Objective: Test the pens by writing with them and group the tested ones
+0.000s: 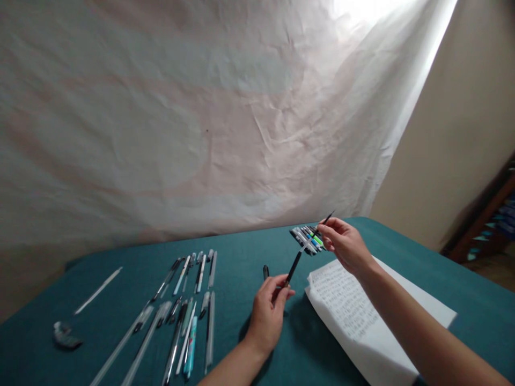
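Note:
My left hand [269, 306] pinches the lower end of a black pen barrel [293, 267] above the teal table [241, 257]. My right hand [345, 242] is closed on the upper part, a thin black refill [328, 218] sticking out past its fingers. The pen runs slanted between both hands. A small black cap [265, 271] lies on the cloth just left of my left hand's fingers.
Several pens [189, 300] lie in rows at left, and a bunch of coloured pens [308, 238] sits behind my right hand. Written paper sheets [362, 311] lie at right. A thin white stick [98, 290] and a crumpled grey scrap [64, 335] are at far left. A white sheet hangs behind.

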Tool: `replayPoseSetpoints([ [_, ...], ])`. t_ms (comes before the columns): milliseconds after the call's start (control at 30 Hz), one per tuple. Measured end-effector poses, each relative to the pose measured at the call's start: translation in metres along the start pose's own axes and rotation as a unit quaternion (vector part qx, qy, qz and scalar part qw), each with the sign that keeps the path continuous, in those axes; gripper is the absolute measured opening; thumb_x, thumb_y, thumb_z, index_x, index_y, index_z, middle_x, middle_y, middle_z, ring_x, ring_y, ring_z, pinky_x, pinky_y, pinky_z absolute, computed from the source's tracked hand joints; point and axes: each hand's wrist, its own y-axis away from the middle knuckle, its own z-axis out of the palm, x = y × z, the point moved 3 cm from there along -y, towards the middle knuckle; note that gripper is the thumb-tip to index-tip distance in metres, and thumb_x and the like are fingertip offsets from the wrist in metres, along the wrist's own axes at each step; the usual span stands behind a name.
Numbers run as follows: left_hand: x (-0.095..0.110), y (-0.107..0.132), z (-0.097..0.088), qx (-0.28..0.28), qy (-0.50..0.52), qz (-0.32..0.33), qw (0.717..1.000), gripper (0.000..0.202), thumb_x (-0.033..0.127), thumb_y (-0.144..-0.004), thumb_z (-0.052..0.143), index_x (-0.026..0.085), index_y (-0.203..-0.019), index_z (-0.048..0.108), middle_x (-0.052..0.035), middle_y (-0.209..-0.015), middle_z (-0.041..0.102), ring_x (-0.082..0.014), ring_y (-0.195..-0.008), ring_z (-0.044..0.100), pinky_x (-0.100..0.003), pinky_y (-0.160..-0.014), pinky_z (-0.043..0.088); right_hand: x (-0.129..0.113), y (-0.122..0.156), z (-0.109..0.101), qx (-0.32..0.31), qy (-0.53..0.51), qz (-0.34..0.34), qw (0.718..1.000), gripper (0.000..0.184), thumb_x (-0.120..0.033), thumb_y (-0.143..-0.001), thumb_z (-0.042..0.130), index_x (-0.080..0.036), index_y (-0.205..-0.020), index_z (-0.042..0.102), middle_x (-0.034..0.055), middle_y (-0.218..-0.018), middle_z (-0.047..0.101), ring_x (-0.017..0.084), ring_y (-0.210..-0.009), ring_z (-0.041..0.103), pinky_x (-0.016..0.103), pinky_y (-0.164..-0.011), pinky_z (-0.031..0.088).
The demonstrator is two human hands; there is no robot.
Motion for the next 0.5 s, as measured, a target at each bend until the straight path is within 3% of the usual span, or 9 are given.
replayPoseSetpoints([
  [267,0.004,0.002,0.001,-0.014,0.001,-0.002,1.000,0.025,0.028,-0.082,0.050,0.020,-0.103,0.060,-0.0070,-0.096,0.058,-0.0175,-0.083,0.062,-0.031,-0.077,0.050,-0.009,0.004,0.002,-0.039,0.061,-0.004,0.997,0.026,-0.036,-0.067,0.067,-0.014,-0.077,0.057,-0.0065,-0.051,0.044,0.004,-0.040,0.036,0.015,-0.035,0.027],
  [400,0.001,0.002,0.002,-0.002,0.013,-0.006,1.000,0.023,0.029,-0.082,0.050,0.020,-0.102,0.059,-0.0069,-0.096,0.059,-0.0173,-0.083,0.061,-0.031,-0.077,0.050,-0.002,0.012,0.014,-0.134,0.112,0.040,0.984,0.026,-0.038,-0.068,0.067,-0.015,-0.072,0.056,-0.0059,-0.052,0.047,0.004,-0.039,0.037,0.015,-0.034,0.029],
  [500,-0.008,0.001,-0.001,0.043,0.027,-0.011,0.999,0.023,0.029,-0.084,0.048,0.019,-0.104,0.053,-0.0071,-0.097,0.059,-0.0164,-0.081,0.062,-0.031,-0.076,0.050,0.013,0.020,0.024,-0.228,0.153,0.089,0.958,0.028,-0.039,-0.070,0.064,-0.014,-0.081,0.060,-0.0038,-0.056,0.052,0.007,-0.044,0.047,0.017,-0.038,0.037],
])
